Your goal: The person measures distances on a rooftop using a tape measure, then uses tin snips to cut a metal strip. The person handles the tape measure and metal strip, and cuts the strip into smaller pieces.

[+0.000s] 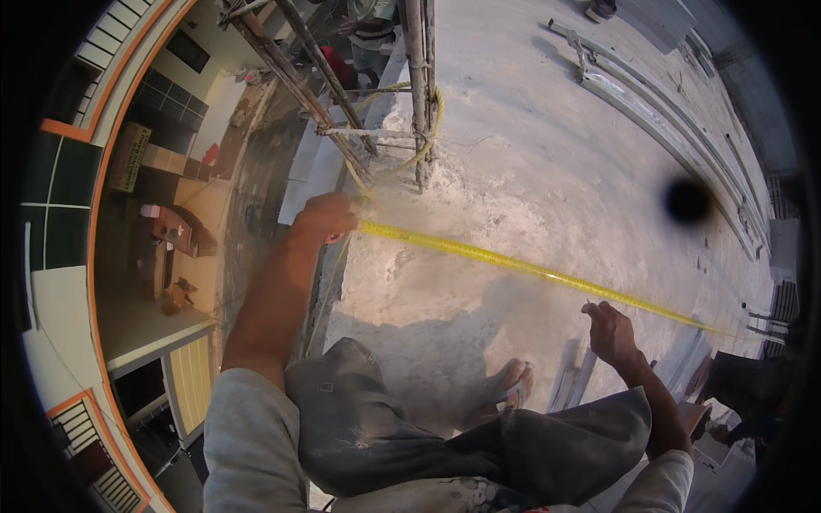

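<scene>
Near the edge of the concrete slab, my left hand (327, 215) is closed around a tape measure, whose red-and-black case peeks out under the fingers. Its yellow blade (496, 256) stretches out across the concrete toward the far right side. My right hand (612, 332) is raised just below the blade, apart from it in the picture. Thumb and fingers there are pinched together on a thin, dark, small item, too small to name. I am crouching, with my dark trouser knees between my arms and one sandalled foot (513, 385) on the slab.
A wooden pole frame (417, 94) with yellow rope (439, 120) stands at the slab's edge, beyond my left hand. Past that edge is a drop toward a building. Long metal channels (650, 111) lie at upper right. Another person (372, 30) is behind the poles; someone (753, 385) is at right.
</scene>
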`<state>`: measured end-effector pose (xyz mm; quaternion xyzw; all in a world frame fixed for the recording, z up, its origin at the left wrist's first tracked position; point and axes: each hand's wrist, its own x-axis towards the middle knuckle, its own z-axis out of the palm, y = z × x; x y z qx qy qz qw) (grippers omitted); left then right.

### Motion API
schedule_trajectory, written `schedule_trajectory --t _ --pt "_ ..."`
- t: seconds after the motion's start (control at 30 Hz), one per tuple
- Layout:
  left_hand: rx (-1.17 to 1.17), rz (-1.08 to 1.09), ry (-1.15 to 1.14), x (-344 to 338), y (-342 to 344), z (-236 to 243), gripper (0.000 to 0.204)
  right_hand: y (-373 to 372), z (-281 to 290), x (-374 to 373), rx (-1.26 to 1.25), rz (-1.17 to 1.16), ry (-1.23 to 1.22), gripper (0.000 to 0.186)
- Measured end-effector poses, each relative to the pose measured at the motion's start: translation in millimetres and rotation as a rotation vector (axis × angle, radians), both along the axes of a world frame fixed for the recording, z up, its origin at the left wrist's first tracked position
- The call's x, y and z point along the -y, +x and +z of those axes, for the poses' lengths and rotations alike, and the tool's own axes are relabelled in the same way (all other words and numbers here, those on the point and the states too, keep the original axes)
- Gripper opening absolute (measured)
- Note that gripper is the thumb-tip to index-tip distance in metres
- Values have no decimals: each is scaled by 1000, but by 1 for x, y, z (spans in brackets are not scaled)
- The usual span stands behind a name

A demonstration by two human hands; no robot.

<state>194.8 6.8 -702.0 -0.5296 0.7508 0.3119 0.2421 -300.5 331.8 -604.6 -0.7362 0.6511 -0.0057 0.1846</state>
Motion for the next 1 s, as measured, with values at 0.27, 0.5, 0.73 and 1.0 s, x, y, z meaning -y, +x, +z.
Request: schedule_trajectory --t 0.27,0.5,0.73,1.0 --pt "19 16 -56 -6 -7 -6 29 132 -51 118 148 181 12 15" --pt "-10 78 -157 -15 -9 -10 31 259 -112 177 358 -21 -117 7" --pt "95 56 -99 -14 -14 -11 32 320 -139 183 434 -169 -34 9" --pt "67 29 -103 -14 -15 -27 30 333 -147 191 363 -154 -43 8"
